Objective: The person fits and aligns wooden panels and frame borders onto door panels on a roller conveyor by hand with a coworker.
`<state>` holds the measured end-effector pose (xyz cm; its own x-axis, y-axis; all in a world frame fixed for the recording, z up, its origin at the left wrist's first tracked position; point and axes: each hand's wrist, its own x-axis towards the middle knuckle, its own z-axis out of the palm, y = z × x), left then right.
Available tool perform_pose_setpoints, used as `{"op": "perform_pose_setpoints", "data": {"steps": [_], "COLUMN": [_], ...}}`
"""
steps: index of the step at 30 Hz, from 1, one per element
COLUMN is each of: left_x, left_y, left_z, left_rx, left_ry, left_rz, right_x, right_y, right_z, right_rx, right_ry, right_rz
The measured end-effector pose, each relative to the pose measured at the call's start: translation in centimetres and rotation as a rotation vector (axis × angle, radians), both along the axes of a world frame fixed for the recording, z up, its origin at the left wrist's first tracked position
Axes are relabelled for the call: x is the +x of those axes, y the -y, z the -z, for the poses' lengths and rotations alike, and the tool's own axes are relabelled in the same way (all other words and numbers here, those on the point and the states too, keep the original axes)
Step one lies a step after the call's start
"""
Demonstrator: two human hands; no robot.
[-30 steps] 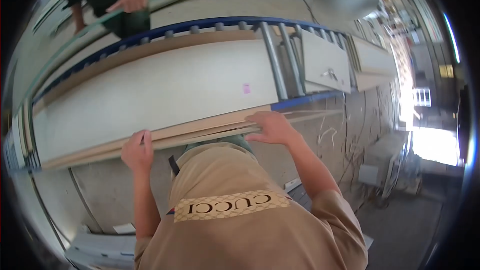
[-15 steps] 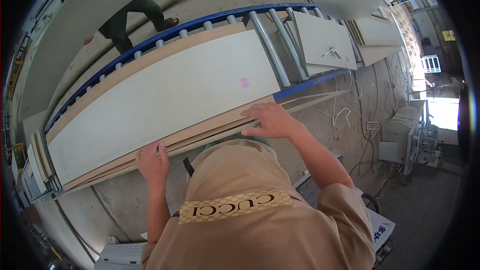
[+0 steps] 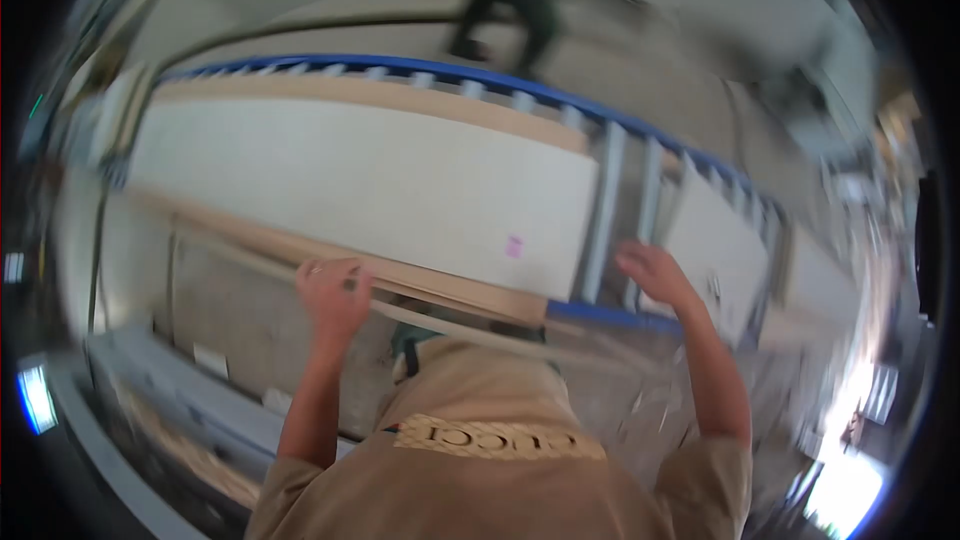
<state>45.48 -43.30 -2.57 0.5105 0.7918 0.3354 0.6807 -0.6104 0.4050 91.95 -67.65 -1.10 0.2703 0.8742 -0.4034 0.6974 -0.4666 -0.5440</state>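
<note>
A long white panel with a small pink label lies on brown boards on the roller conveyor. My left hand is at the near edge of these boards, fingers loosely bent and thumb apart; motion blur hides exactly how it touches them. My right hand hovers past the panel's right end, over the bare rollers. Its fingers reach out with nothing visible in them. Close to it lies a smaller white panel with small metal pieces on top.
Blue rails edge the conveyor. Further boards stand at its right end. Beyond the far rail a person in dark trousers is partly visible. A long grey metal piece lies at lower left, behind my left side.
My view has turned to the right and blurred. My right hand has left the boards' near edge and moved right, over the rollers. My left hand stays by the edge.
</note>
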Motion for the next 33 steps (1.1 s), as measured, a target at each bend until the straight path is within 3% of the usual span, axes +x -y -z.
{"op": "perform_pose_setpoints", "data": {"steps": [3, 6, 10, 13, 16, 17, 19, 22, 24, 27, 31, 33], "left_x": [2.6, 5.3, 6.2, 7.1, 7.6, 7.6, 7.8, 9.0, 9.1, 9.5, 10.0, 9.9], "left_y": [2.8, 4.0, 4.1, 4.5, 5.1, 4.5, 4.7, 4.0, 3.9, 3.9, 4.2, 4.5], "left_z": [-1.1, -1.3, 0.1, 1.9, 3.8, 3.9, 3.4, 1.5, 2.1, 2.2, 1.5, 1.8], "left_rx": [-0.070, -0.143, -0.086, -0.093, -0.174, -0.359, -0.757, -0.806, -0.785, -0.762, -0.718, -0.708], "left_ry": [-0.037, -0.073, -0.154, 0.314, 0.433, 0.668, 1.132, 1.311, 1.347, 1.380, 1.355, 1.348], "left_rz": [-0.151, -0.287, -0.439, -0.597, -0.847, -0.831, -0.785, -0.743, -0.761, -0.775, -0.864, -0.871], "right_x": [5.9, 10.2, 12.9, 15.1, 15.6, 16.8, 16.4, 15.3, 15.5, 15.2, 13.8, 12.9], "right_y": [0.9, 1.5, -0.2, -1.9, -4.7, -5.6, -7.3, -8.7, -9.2, -9.2, -8.9, -9.5], "right_z": [4.9, 10.9, 19.2, 27.5, 31.2, 33.5, 33.9, 33.7, 35.2, 36.2, 37.7, 36.0], "right_rx": [-0.019, -0.113, -0.151, -0.187, -0.043, -0.086, -0.112, -0.190, -0.244, -0.285, -0.162, -0.165], "right_ry": [-0.009, -0.265, -0.344, -0.331, -0.155, -0.101, -0.110, -0.268, -0.392, -0.338, -0.717, -0.651], "right_rz": [-0.104, 0.011, 0.085, 0.156, 0.259, 0.269, 0.413, 0.612, 0.749, 0.575, 0.781, 0.807]}}
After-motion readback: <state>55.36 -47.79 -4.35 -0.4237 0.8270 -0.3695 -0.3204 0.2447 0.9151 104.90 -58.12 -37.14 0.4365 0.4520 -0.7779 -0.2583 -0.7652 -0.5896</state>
